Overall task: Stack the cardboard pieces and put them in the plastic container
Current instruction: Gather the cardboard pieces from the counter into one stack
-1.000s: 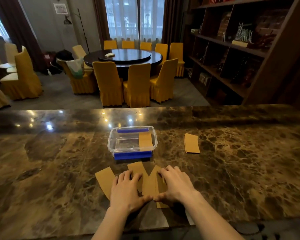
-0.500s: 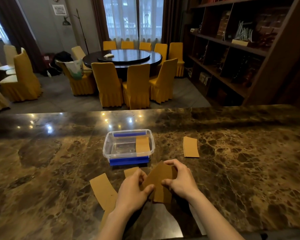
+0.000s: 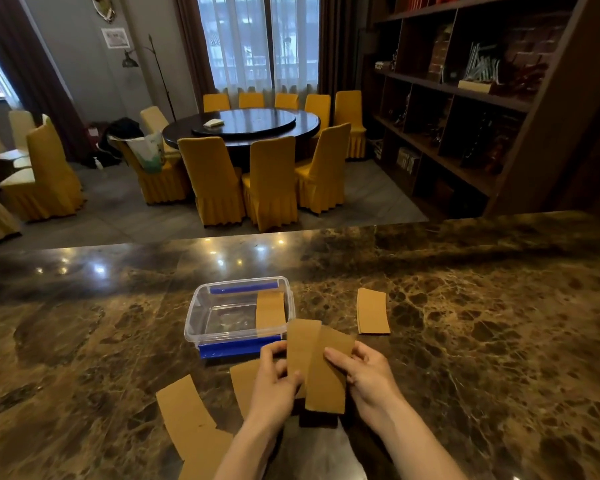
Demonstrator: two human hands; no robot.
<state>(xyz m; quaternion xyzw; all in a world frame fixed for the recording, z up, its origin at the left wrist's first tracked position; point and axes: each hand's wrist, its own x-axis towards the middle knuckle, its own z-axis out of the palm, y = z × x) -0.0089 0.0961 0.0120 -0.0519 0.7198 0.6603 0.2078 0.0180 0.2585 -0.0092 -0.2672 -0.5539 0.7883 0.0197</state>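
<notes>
Two brown cardboard pieces [image 3: 321,365] stand fanned and upright just above the marble counter, held between my left hand [image 3: 276,386] and my right hand [image 3: 364,379]. Right behind them sits the clear plastic container [image 3: 201,313] with blue clips, one cardboard piece [image 3: 270,308] lying at its right side. Another piece [image 3: 243,379] lies flat beneath my left hand. A long curved piece [image 3: 184,414] rests at the near left. One more piece [image 3: 372,311] lies alone to the container's right.
The marble counter [image 3: 482,358] stretches wide on both sides. A pale sheet [image 3: 326,455] lies at the near edge between my forearms. Beyond the counter stand a round table with yellow chairs [image 3: 267,178] and a dark bookshelf [image 3: 465,98] at the right.
Both hands went from pressing flat on the cardboard pieces to lifting two of them off the counter and holding them upright. The view moved closer to the container.
</notes>
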